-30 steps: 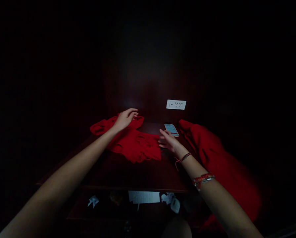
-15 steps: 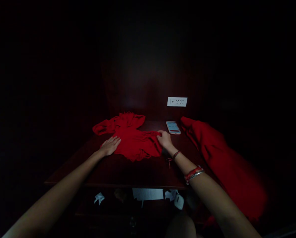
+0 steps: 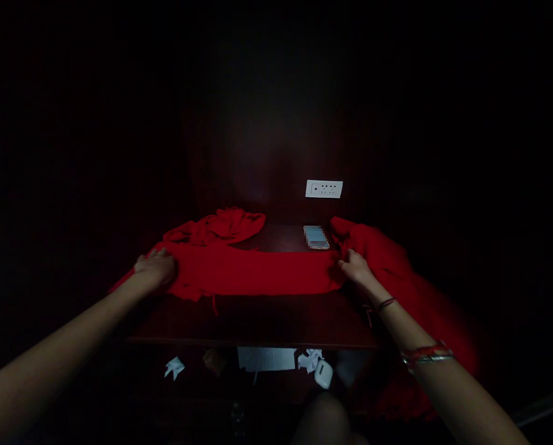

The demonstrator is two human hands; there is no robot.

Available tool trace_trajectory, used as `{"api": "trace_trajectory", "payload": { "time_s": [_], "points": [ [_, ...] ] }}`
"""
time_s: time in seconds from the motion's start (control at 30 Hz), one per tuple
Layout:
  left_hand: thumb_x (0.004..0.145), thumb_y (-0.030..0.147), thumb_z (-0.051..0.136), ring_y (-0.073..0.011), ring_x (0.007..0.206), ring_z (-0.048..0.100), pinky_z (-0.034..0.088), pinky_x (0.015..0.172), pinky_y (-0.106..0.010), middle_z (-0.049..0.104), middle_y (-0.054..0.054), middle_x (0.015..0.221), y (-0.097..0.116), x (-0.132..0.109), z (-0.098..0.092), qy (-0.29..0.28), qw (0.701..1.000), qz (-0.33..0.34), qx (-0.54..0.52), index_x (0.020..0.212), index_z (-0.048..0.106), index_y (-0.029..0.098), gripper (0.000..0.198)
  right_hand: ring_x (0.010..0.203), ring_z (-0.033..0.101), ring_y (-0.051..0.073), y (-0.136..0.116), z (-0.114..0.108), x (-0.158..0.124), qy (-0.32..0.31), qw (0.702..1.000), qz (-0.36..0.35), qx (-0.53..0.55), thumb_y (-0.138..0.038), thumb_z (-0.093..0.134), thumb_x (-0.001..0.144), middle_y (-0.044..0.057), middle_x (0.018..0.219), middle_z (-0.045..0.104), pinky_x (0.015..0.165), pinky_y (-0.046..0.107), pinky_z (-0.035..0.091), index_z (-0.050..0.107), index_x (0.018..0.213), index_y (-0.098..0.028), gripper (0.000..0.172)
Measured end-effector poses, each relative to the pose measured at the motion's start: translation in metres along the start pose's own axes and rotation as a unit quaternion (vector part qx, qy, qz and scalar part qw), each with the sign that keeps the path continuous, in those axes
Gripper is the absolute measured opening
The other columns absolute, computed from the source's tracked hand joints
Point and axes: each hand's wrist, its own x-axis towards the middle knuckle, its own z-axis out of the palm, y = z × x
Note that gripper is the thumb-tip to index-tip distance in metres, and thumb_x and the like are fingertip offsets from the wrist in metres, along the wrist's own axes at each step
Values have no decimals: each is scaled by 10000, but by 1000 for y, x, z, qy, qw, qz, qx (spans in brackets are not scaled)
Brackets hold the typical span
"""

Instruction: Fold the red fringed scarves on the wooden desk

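A red cloth (image 3: 253, 272) lies stretched as a wide band across the dark table (image 3: 258, 321). On its left part rests my left hand (image 3: 156, 266), fingers apart and palm down. My right hand (image 3: 355, 269) pinches the band's right end. Behind the left part is a crumpled red bundle (image 3: 221, 225); whether it is joined to the band I cannot tell. A larger red cloth (image 3: 397, 278) lies at the right, partly behind my right arm and hanging over the table's edge.
A phone (image 3: 316, 237) lies at the back below a white wall socket (image 3: 323, 189). Under the tabletop, an open shelf or drawer holds paper (image 3: 267, 359), crumpled white scraps (image 3: 174, 367), a brown item (image 3: 214, 361) and a small white case (image 3: 323, 374).
My hands have moved apart, the left one leftward and the right one rightward. The bunched red cloth between them has become a longer, flatter band. The view has shifted slightly.
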Motion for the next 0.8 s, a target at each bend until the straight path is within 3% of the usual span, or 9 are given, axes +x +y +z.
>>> {"api": "trace_trajectory", "payload": {
  "time_s": [0.07,0.17,0.23,0.3,0.37,0.43,0.63,0.73,0.8],
  "points": [
    [752,302,407,-298,1187,227,206,932,-442,295,-129,1300,48,6,-3,-2,998,54,11,1108,490,128,405,954,466,235,-23,-1,-4,22,997,-63,-48,-215,485,679,169,1070,460,811,309,353,430,1111,-79,457],
    [806,419,273,-260,1206,202,215,941,-401,229,-112,1332,125,8,9,1,977,214,-9,1228,348,149,506,1035,403,253,-51,3,-4,37,982,-162,-84,-244,464,709,158,1162,384,849,331,323,319,1218,-123,543],
    [806,481,220,-254,1226,138,177,952,-422,188,-88,1349,165,5,26,-9,960,277,-41,1258,296,187,544,1055,388,248,-57,9,0,-14,968,-224,-110,-271,463,722,144,1166,392,863,326,309,346,1208,-138,517],
    [794,526,202,-248,1235,86,162,953,-434,136,-74,1362,189,2,45,-37,944,322,-65,1277,247,220,573,1051,403,228,-53,17,6,-96,951,-262,-132,-302,485,719,130,1156,419,859,302,312,392,1179,-148,494],
    [780,552,205,-251,1235,68,147,955,-442,106,-66,1364,195,1,62,-84,936,335,-68,1283,222,242,591,1004,451,208,-43,23,12,-166,933,-278,-159,-300,500,714,105,1131,458,825,286,337,427,1151,-183,459],
    [770,560,224,-253,1233,66,127,960,-446,95,-57,1361,189,4,71,-130,935,325,-58,1284,211,257,597,924,503,194,-30,26,15,-190,916,-289,-202,-251,464,740,89,1068,512,782,291,360,480,1092,-211,355],
    [771,508,295,-272,1226,81,127,956,-469,99,-66,1348,158,22,56,-194,956,222,-6,1280,212,251,576,839,535,212,2,1,23,-139,902,-263,-312,-77,420,732,124,848,598,815,346,321,604,832,-153,222],
    [786,429,328,-281,1225,97,123,959,-459,142,-98,1345,157,22,52,-171,965,196,45,1263,282,216,524,834,526,208,3,-12,30,-126,922,-248,-267,-77,449,707,122,857,587,797,316,344,613,773,-140,188],
    [798,388,320,-263,1231,97,104,969,-439,146,-93,1351,163,17,55,-103,965,236,45,1259,300,202,498,879,505,191,-5,-10,30,-109,932,-279,-205,-111,421,736,111,933,561,806,288,349,597,873,-144,226]
  ]
}}
